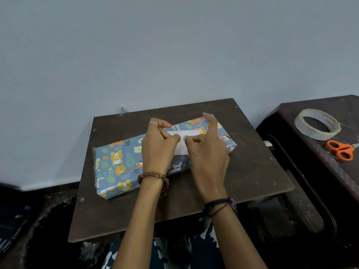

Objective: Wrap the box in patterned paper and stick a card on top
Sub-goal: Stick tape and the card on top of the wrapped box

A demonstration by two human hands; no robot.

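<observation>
A long box (118, 164) wrapped in blue paper printed with bears and leaves lies diagonally on a dark wooden board (242, 171). A white card (182, 144) lies on the box's top near its middle. My left hand (158, 146) and my right hand (207, 150) are both over the card. Their thumbs and forefingers meet at the card's upper part and pinch it. The right hand's other fingers are raised. My hands hide most of the card.
A roll of clear tape (317, 124) and orange-handled scissors (341, 150) lie on a dark side table (330, 171) to the right. A pale wall stands behind the board. A small scrap of paper (121, 111) sticks up at the board's far edge.
</observation>
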